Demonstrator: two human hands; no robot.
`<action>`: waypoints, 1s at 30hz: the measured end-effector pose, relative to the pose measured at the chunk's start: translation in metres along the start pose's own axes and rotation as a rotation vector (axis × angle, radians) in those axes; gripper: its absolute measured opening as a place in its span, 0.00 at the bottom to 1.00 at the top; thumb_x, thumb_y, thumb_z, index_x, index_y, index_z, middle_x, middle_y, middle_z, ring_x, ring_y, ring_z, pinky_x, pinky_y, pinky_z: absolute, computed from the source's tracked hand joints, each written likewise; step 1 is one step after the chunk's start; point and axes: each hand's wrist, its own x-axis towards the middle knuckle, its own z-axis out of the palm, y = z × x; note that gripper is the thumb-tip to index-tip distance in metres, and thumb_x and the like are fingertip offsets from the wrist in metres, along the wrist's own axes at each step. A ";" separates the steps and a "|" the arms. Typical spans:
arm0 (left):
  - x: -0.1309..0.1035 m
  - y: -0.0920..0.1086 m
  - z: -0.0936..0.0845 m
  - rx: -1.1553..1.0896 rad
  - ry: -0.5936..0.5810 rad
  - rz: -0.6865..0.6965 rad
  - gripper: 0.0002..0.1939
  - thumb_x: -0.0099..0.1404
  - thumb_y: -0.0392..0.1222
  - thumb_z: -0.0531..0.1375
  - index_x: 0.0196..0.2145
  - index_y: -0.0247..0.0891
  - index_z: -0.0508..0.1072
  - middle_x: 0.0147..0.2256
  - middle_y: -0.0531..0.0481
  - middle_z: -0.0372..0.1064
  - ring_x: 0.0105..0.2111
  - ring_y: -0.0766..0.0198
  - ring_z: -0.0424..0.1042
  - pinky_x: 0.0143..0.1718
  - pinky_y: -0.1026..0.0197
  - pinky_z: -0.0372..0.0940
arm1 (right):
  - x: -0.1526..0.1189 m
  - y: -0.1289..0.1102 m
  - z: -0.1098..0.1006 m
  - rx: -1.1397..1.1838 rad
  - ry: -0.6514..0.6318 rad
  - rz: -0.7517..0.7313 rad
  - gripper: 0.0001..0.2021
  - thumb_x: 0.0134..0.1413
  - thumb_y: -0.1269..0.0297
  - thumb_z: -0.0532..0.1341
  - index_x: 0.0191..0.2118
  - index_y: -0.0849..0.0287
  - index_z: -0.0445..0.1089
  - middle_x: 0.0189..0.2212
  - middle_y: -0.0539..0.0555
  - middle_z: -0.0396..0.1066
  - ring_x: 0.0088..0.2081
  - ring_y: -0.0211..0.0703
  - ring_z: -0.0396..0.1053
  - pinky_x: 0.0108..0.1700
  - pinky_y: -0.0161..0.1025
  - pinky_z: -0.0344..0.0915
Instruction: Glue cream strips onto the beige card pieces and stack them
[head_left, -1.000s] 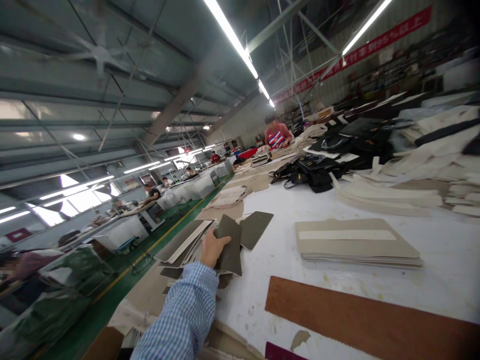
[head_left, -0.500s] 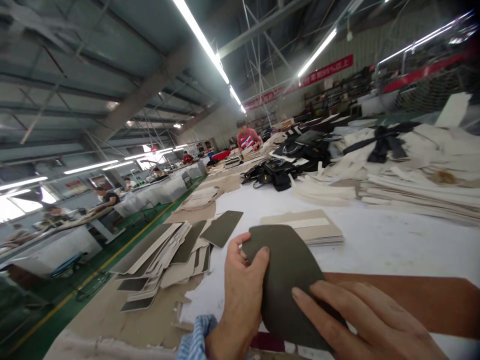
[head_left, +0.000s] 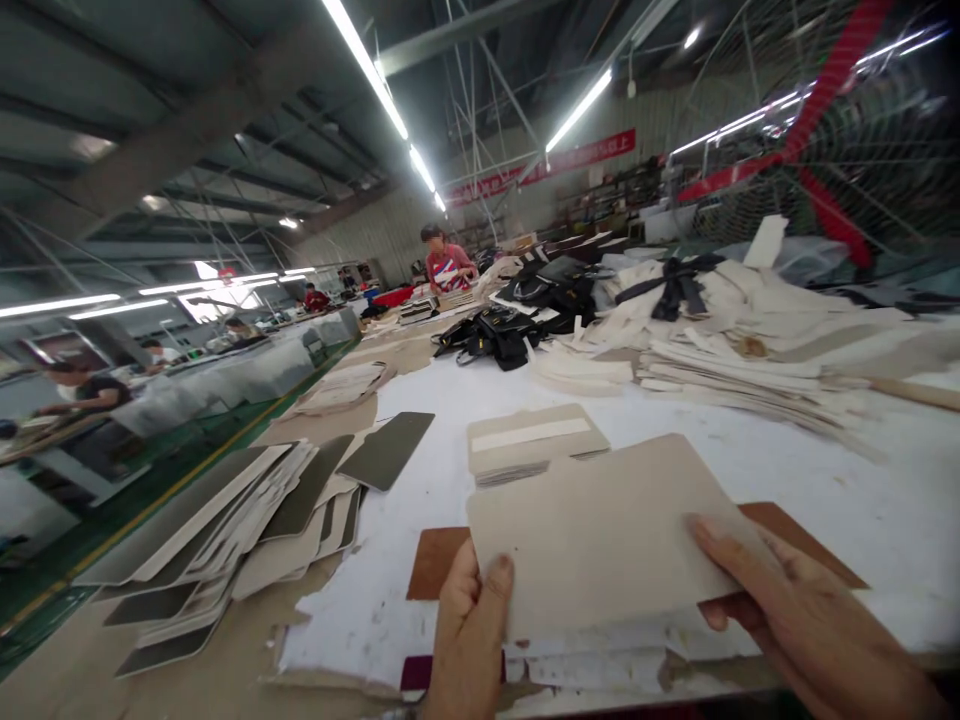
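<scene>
Plainly, the beige panel (head_left: 600, 540) lies between left grip (head_left: 469, 630) and right grip (head_left: 802, 605) — each pinching one end.

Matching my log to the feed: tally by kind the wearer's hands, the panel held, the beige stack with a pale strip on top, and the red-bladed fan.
Hands: 2 (left hand, right hand)
Held panel: 1
Beige stack: 1
Fan: 1
Total: 5

Panel (head_left: 600, 540) between hands (head_left: 469, 630); stack (head_left: 532, 432) behind; pile (head_left: 311, 485) left.

Plain beige panel (head_left: 596, 540), brown strip (head_left: 435, 564).
</scene>
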 end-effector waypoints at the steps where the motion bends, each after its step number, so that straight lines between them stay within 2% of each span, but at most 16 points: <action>1: 0.001 -0.003 -0.003 0.066 0.031 -0.006 0.34 0.65 0.64 0.70 0.59 0.38 0.73 0.45 0.41 0.85 0.44 0.46 0.84 0.47 0.48 0.76 | 0.000 0.000 -0.001 -0.035 -0.018 0.048 0.25 0.68 0.37 0.61 0.44 0.56 0.75 0.28 0.54 0.77 0.26 0.50 0.76 0.25 0.41 0.76; 3: 0.005 -0.006 -0.011 0.284 0.081 0.011 0.28 0.67 0.61 0.67 0.55 0.38 0.74 0.44 0.42 0.85 0.43 0.47 0.84 0.45 0.49 0.76 | 0.003 0.006 -0.007 -0.183 -0.018 0.050 0.27 0.59 0.35 0.64 0.47 0.57 0.74 0.32 0.55 0.78 0.30 0.51 0.76 0.29 0.42 0.76; 5: 0.010 -0.008 -0.017 0.533 0.087 0.063 0.23 0.68 0.55 0.64 0.54 0.39 0.75 0.46 0.42 0.85 0.45 0.47 0.84 0.48 0.50 0.74 | 0.006 0.020 -0.018 -0.345 -0.003 -0.004 0.29 0.54 0.37 0.64 0.50 0.57 0.74 0.31 0.53 0.76 0.31 0.51 0.76 0.31 0.42 0.75; 7: 0.014 -0.010 -0.021 0.718 0.067 0.114 0.23 0.68 0.50 0.62 0.57 0.38 0.74 0.50 0.42 0.84 0.50 0.48 0.83 0.53 0.51 0.72 | 0.009 0.035 -0.027 -0.463 -0.059 -0.039 0.27 0.58 0.40 0.61 0.52 0.56 0.75 0.29 0.51 0.75 0.30 0.50 0.75 0.31 0.42 0.74; 9: 0.017 -0.012 -0.022 0.892 0.069 0.129 0.27 0.70 0.48 0.59 0.63 0.38 0.71 0.50 0.43 0.84 0.51 0.49 0.82 0.53 0.51 0.70 | 0.010 0.045 -0.032 -0.554 -0.128 -0.058 0.22 0.62 0.44 0.59 0.52 0.54 0.76 0.31 0.51 0.76 0.31 0.49 0.77 0.32 0.42 0.73; 13: 0.018 -0.016 -0.021 1.234 0.079 0.108 0.30 0.74 0.45 0.55 0.71 0.39 0.65 0.44 0.45 0.84 0.46 0.50 0.83 0.47 0.54 0.69 | 0.013 0.047 -0.031 -0.666 -0.099 -0.104 0.19 0.62 0.48 0.55 0.45 0.52 0.79 0.32 0.52 0.80 0.32 0.51 0.79 0.33 0.44 0.73; 17: 0.019 -0.013 -0.019 1.353 0.049 0.063 0.25 0.76 0.42 0.55 0.69 0.40 0.67 0.43 0.47 0.83 0.45 0.52 0.83 0.45 0.57 0.66 | 0.015 0.043 -0.028 -0.727 -0.103 -0.129 0.19 0.58 0.51 0.54 0.42 0.51 0.82 0.34 0.54 0.83 0.34 0.53 0.81 0.37 0.47 0.74; 21: 0.019 -0.005 -0.013 1.403 0.020 -0.006 0.21 0.78 0.40 0.57 0.66 0.40 0.68 0.42 0.49 0.83 0.44 0.54 0.84 0.43 0.59 0.65 | 0.016 0.043 -0.032 -0.751 -0.144 -0.093 0.20 0.57 0.52 0.54 0.42 0.51 0.82 0.33 0.54 0.83 0.34 0.54 0.82 0.37 0.48 0.74; 26: 0.016 0.006 -0.002 1.465 0.006 -0.059 0.18 0.80 0.40 0.57 0.64 0.40 0.72 0.46 0.46 0.84 0.52 0.53 0.83 0.51 0.59 0.66 | 0.019 0.041 -0.035 -0.770 -0.195 -0.013 0.23 0.55 0.50 0.54 0.44 0.54 0.82 0.32 0.55 0.82 0.33 0.55 0.81 0.36 0.48 0.73; 30: 0.016 0.009 0.000 1.487 -0.022 -0.072 0.17 0.80 0.39 0.58 0.62 0.41 0.74 0.47 0.45 0.84 0.53 0.53 0.82 0.53 0.59 0.67 | 0.020 0.039 -0.029 -0.802 -0.170 -0.032 0.23 0.55 0.51 0.54 0.43 0.54 0.82 0.31 0.56 0.81 0.32 0.54 0.79 0.36 0.48 0.70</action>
